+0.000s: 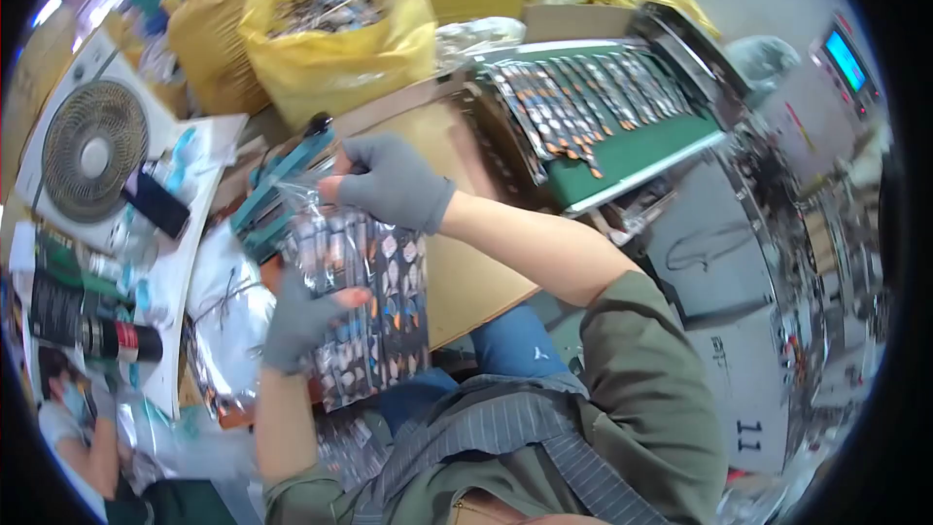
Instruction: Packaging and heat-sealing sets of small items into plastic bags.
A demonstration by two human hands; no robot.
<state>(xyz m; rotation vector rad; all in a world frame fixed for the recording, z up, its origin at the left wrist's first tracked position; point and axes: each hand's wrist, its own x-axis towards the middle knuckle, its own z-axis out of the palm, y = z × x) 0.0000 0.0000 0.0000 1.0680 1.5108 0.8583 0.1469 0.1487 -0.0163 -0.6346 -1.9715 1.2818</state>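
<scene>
A clear plastic bag (362, 340) of dark, patterned strip packets with orange and white marks lies tilted in front of me. My left hand (299, 323), in a grey fingertip-free glove, is closed on the bag's left side, thumb over its face. At the bag's top end, my right hand (394, 180), gloved alike, has its fingers pinched on the loose clear film. Just beyond that film stands a teal lever device (267, 209) with a black knob, looking like a bag sealer. Both hands are slightly blurred.
Rows of similar strips lie on a green conveyor belt (622, 163) at the far right. A yellow sack (330, 68) of scraps stands behind the cardboard-topped table (466, 277). Left are a white shelf (194, 233), a fan (94, 156), a phone (155, 202) and another person (83, 423).
</scene>
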